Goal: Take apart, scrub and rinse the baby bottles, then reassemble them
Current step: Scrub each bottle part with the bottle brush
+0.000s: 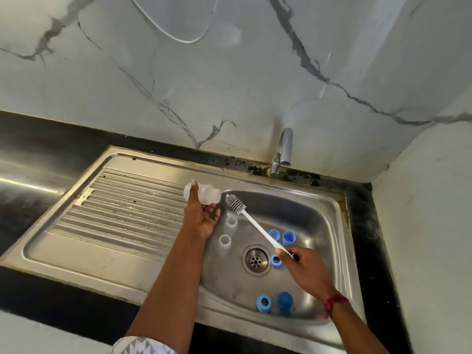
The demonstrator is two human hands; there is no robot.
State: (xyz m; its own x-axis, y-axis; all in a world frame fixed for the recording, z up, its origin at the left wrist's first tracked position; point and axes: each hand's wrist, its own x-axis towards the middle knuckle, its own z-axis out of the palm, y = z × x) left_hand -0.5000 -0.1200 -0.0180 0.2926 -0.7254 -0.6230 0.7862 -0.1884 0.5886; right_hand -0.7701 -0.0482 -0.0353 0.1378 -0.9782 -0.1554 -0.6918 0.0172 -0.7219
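Head view.
- Left hand (201, 215) is reaching over the seam between drainboard (127, 205) and sink basin (319, 208), fingers wrapping a clear bottle (204, 194) held on its side above the basin's left rim. The bottle is blurred; its mouth seems to be facing right, toward the brush.
- Right hand (304, 264) is pinching the tail end of a white brush (236, 203). The handle is slanting up-left across the basin, and the bristle head is hanging just beside the bottle, not inside it.
- The handle is crossing in front of a blue collar (274, 235); a blue cap (288, 237) is standing just right of it.
- A blue ring (275, 260) is lying between the drain (256, 260) and the right fingertips, partly covered by them.
- Upper clear piece (231, 222) and lower clear piece (224, 240) are standing on the basin floor below the left hand.
- Front blue ring (263, 302) and front blue cap (284, 301) are sitting near the front rim.
- Tap (283, 149) is rising at the back edge, against a veined marble wall (229, 85). A black counter (38, 154) is framing the sink.
- A red thread (334, 302) is circling the right wrist.
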